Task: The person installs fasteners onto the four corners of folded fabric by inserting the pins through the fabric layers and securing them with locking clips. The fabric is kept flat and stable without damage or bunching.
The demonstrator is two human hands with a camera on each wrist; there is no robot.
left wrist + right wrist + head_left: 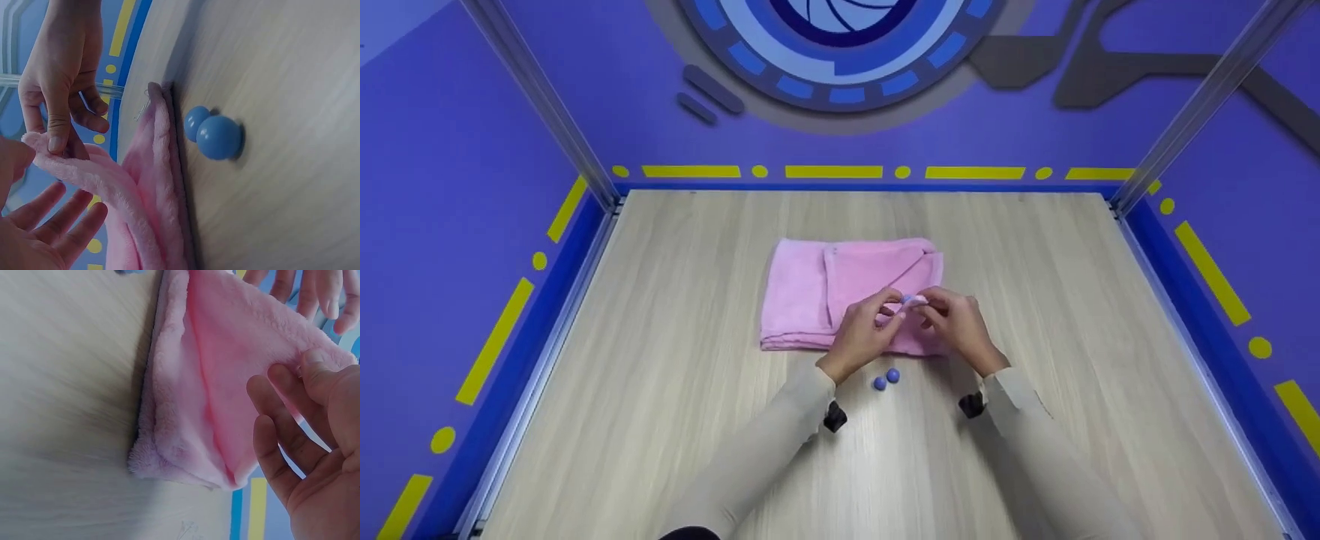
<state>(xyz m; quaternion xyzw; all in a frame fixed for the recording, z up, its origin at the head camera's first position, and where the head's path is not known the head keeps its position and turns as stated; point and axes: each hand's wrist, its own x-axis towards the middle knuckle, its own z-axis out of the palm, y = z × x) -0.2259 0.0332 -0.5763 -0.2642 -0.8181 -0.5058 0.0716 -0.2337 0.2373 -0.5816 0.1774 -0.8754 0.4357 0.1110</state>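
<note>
A folded pink fleece blanket (797, 292) lies on the table, its near right edge lifted between both hands. My right hand (962, 328) pinches that edge between thumb and forefinger; its other fingers (278, 461) hang loosely bent beside the fabric. At the raised corner is my left hand (861, 335), its fingertips right by the edge; I cannot tell whether they grip it. In the left wrist view three fingers of the left hand (48, 236) spread away from the fleece. A small bluish spot shows at the left forefinger's tip. Two blue balls (892, 375) sit together in front of the blanket.
The wood-grain table (675, 277) runs back to blue walls (840, 150) with yellow markings. Metal posts (540, 97) stand at the back corners. Dark wrist devices (835, 416) hang under both sleeves, near the balls.
</note>
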